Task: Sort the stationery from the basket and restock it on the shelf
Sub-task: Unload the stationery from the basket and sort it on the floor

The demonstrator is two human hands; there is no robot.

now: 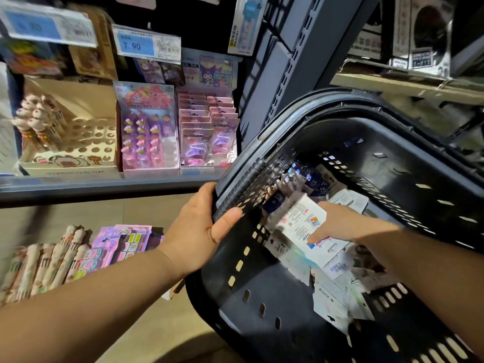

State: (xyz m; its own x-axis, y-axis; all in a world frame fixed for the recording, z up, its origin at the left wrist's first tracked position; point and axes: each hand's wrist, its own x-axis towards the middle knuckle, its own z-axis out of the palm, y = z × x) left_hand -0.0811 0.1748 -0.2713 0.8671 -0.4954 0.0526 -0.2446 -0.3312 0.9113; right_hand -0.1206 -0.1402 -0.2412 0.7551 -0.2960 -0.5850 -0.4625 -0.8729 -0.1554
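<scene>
Lower centre: left hand (pixel 201 226) gripping ribbed handle (pixel 243 187) on rim of black basket (pixel 272 299), thumb over top. Basket tilted, filling right half of frame. Right of centre, inside basket: right hand (pixel 343 224) holding white box (pixel 301 221), thumb across its face. Lower right: loose stationery packets (pixel 337 292) heaped under the box; dark packs marked 15 (pixel 311 182) just above. Lower left: pens (pixel 44 268) and purple cards (pixel 117 247) lying flat. Upper left, further: shelf (pixel 104 184) with pen display box (pixel 73 127), pink clip cards (pixel 146 127), purple clip packets (pixel 207 132). Price tag (pixel 146 43) reading 7.90 above.
</scene>
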